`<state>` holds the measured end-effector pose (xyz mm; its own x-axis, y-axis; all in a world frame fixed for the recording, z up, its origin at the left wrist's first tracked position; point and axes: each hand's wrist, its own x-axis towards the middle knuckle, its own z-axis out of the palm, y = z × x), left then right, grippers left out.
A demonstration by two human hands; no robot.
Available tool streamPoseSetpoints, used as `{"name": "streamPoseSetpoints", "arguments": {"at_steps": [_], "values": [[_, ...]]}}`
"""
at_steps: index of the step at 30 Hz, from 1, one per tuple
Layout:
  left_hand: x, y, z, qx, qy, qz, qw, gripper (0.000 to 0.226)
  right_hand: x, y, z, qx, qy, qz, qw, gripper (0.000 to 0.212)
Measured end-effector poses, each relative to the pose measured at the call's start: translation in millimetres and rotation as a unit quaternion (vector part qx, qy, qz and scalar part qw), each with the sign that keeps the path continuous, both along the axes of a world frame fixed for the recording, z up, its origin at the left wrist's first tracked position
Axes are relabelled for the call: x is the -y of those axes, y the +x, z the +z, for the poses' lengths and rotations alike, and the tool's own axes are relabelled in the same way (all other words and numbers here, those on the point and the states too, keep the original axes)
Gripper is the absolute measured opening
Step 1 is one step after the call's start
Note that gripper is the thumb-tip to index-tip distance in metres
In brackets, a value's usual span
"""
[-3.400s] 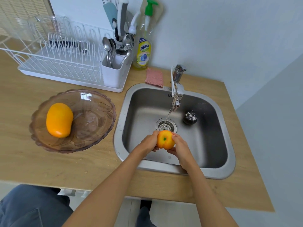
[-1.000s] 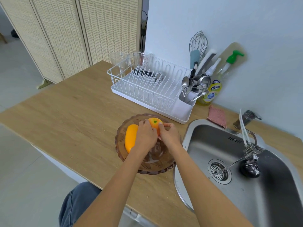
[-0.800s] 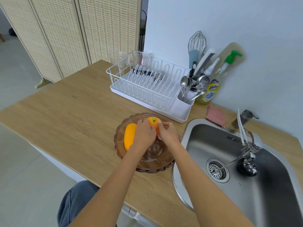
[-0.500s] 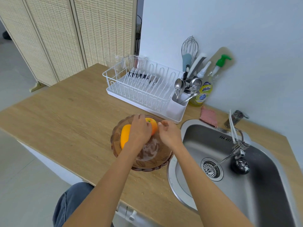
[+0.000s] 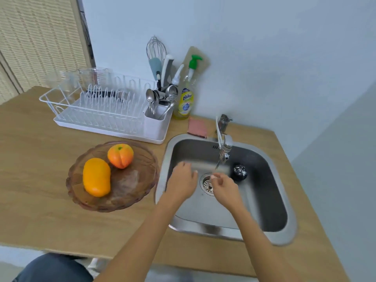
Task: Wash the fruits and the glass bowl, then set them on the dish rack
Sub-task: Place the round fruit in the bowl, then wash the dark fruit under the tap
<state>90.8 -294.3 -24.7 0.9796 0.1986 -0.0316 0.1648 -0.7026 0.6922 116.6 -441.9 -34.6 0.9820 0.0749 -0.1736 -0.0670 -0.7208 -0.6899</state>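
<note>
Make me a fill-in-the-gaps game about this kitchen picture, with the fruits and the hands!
1. Both fruits, the mango and the round orange fruit, lie in the brown glass ____.
2. Both hands, left hand and right hand, are over the ____.
3. The dish soap bottle has a ____ pump top.
4. The dish rack holds ____ fruits.

Missing words: bowl; sink; green; no

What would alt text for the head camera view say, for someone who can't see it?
A person's left hand and right hand, both empty, reach over a steel sink under the faucet. To the left on the wooden counter, a glass bowl holds a mango and a peach; a white dish rack stands behind it.
</note>
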Motion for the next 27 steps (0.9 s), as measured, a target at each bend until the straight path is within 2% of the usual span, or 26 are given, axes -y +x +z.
{"name": "streamPoseSetpoints", "arguments": {"at_steps": [4,12,23,27], "values": [[54.1,1.5,-26.8,-0.087,0.06,-0.101,0.989,0.045,54.8,1.6,-16.4,-0.018,-0.039,-0.021,0.999,0.038],[115.4,22.0,-57.7,-0.148,0.12,-0.217,0.957,0.062,123.7,27.3,-38.8,-0.041,-0.049,-0.068,0.996,0.043],[163.6,117.5,-97.6,-0.17,0.161,-0.222,0.947,0.062,164.8,106.6,-82.1,-0.08,-0.01,-0.103,0.991,0.046],[168.4,150.9,-112.2,-0.173,0.141,-0.195,0.955,0.066,166.9,131.5,-100.3,-0.1,0.012,-0.11,0.989,0.046]]}}
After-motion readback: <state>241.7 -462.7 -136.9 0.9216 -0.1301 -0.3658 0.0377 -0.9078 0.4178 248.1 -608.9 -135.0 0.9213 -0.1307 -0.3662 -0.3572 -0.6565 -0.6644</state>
